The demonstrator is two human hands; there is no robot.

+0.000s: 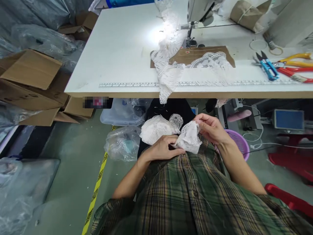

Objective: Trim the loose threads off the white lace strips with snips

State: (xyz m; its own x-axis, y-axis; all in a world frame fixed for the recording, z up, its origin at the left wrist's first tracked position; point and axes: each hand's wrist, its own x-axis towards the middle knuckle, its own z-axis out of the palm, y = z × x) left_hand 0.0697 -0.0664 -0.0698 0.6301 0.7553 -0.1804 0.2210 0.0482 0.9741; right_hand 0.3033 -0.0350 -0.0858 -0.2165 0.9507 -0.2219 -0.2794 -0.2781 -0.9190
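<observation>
White lace fabric point(188, 137) lies bunched over the lap, between my two hands. My left hand point(164, 147) grips its lower left edge, with the thumb below and the fingers above. At the upper right edge, my right hand point(212, 128) pinches the lace between thumb and fingers. A rounded white lace piece point(156, 130) rests on the dark-clad thigh beyond my left hand. On the table, more white lace point(168, 73) hangs over the front edge, and a further strip point(215, 62) lies across a brown card point(193, 54).
The white table point(122, 49) holds a sewing machine point(195, 13), blue snips point(267, 67) and pliers point(294, 62) at the right. Cardboard boxes point(31, 68) stand at left. A purple basket point(238, 142) is under the table, right of my right hand.
</observation>
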